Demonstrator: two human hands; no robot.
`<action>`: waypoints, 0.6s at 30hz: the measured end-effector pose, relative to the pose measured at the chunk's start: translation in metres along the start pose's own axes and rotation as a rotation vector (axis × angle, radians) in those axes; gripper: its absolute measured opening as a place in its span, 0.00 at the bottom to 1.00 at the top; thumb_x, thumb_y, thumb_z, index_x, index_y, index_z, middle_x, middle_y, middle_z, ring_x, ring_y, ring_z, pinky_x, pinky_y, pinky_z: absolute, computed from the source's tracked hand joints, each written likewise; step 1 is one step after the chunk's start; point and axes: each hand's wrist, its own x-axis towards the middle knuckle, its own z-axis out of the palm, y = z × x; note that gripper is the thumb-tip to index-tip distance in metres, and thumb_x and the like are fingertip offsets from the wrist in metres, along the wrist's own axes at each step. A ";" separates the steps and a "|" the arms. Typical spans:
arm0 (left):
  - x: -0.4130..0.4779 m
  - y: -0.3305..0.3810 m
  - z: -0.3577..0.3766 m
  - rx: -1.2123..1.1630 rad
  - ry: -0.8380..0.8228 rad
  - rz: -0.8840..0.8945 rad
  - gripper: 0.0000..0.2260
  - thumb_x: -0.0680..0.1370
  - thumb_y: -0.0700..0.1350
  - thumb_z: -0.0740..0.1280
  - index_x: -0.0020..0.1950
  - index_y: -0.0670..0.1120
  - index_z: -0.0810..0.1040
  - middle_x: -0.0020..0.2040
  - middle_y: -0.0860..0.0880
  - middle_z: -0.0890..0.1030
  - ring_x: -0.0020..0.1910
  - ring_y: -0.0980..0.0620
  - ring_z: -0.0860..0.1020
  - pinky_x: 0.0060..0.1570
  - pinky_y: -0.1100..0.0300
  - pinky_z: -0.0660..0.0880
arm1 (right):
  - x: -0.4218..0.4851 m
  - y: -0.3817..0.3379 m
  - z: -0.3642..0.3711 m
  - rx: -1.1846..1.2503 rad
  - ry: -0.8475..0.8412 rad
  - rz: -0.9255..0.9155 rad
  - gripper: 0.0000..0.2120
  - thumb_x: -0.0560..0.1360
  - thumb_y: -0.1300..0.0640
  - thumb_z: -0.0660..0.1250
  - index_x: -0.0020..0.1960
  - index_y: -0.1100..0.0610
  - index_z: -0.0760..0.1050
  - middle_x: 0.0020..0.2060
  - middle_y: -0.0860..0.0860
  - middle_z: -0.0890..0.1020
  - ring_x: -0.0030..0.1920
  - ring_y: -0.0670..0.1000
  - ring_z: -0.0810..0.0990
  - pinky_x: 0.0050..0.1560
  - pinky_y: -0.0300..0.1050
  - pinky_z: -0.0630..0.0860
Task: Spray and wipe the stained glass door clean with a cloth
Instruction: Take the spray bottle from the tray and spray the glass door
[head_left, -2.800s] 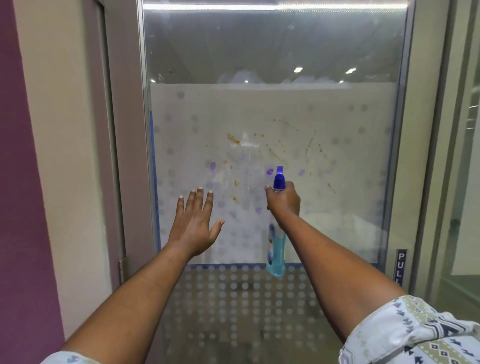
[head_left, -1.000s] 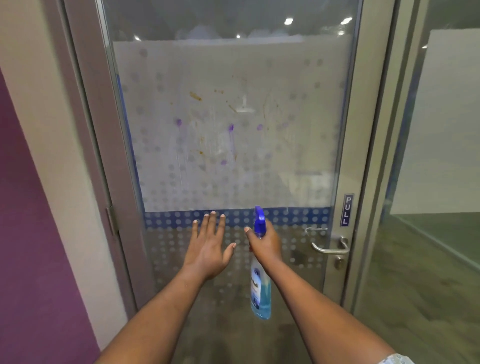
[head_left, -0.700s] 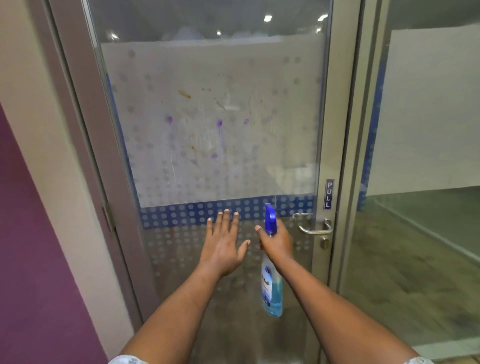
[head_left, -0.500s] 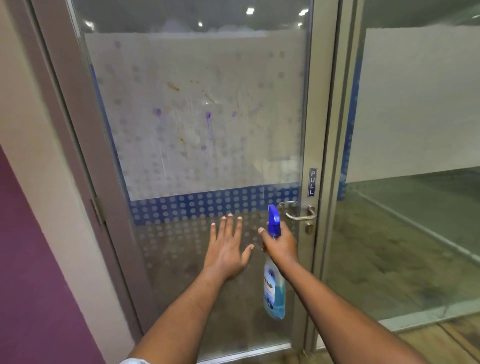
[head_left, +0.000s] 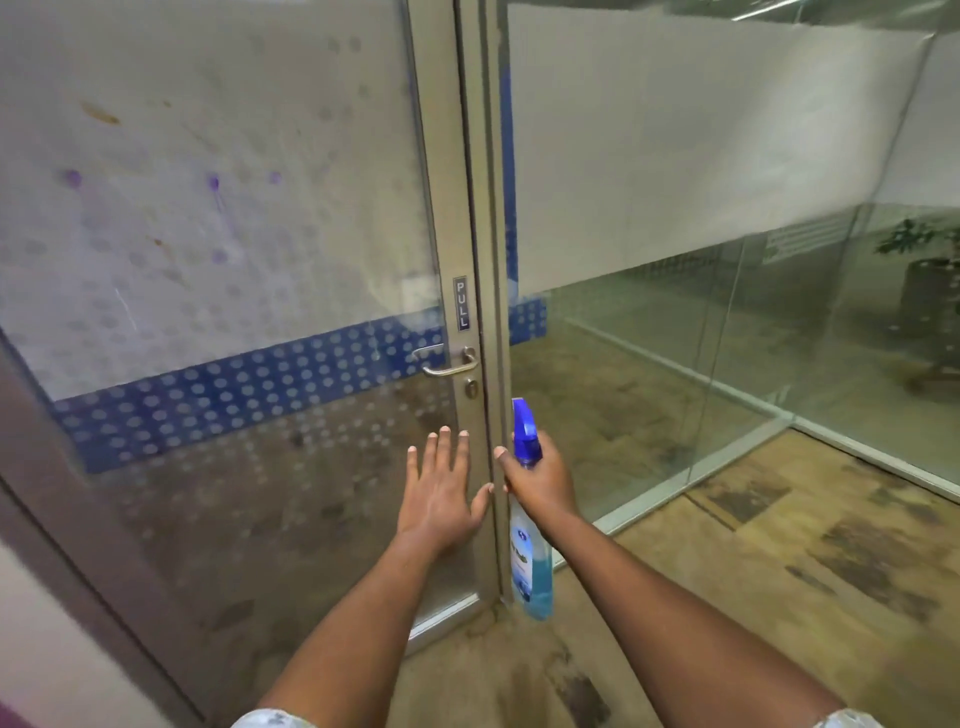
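Note:
The glass door (head_left: 234, 249) fills the left half of the view, frosted, with purple and brown stains (head_left: 213, 183) and thin wet streaks on its upper part. My right hand (head_left: 537, 480) grips the neck of a spray bottle (head_left: 530, 566) with blue liquid and a blue trigger head, held upright in front of the door's right frame. My left hand (head_left: 441, 493) is stretched out flat with straight fingers before the lower dotted glass; whether it touches the glass I cannot tell. No cloth is in view.
A metal lever handle (head_left: 449, 364) and a PULL plate (head_left: 462, 303) sit on the door's right frame. Right of it runs a fixed glass partition (head_left: 701, 234) with a frosted band. A potted plant (head_left: 930, 291) stands behind it. Patterned carpet (head_left: 779, 545) covers the floor.
My view has swung down and to the right, away from the stains. Both hands dropped from stain height to below the blue band and shifted toward the door's right frame.

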 end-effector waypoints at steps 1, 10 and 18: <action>0.002 0.015 0.004 -0.007 -0.001 0.017 0.37 0.82 0.65 0.49 0.85 0.46 0.45 0.85 0.41 0.47 0.84 0.43 0.46 0.82 0.41 0.42 | 0.000 0.003 -0.016 -0.002 0.019 0.011 0.10 0.74 0.51 0.75 0.49 0.52 0.76 0.36 0.48 0.81 0.34 0.53 0.83 0.46 0.58 0.83; 0.010 0.179 0.042 -0.063 -0.057 0.163 0.38 0.82 0.66 0.48 0.85 0.46 0.44 0.85 0.41 0.47 0.84 0.42 0.46 0.82 0.40 0.43 | -0.009 0.043 -0.179 -0.053 0.142 0.117 0.15 0.74 0.48 0.76 0.55 0.53 0.78 0.47 0.50 0.85 0.46 0.56 0.86 0.56 0.51 0.80; 0.001 0.337 0.071 -0.156 -0.083 0.256 0.37 0.83 0.65 0.51 0.85 0.45 0.47 0.85 0.41 0.50 0.84 0.42 0.48 0.81 0.41 0.44 | -0.027 0.089 -0.331 -0.106 0.213 0.172 0.14 0.74 0.49 0.75 0.56 0.51 0.75 0.45 0.45 0.83 0.46 0.50 0.82 0.43 0.37 0.73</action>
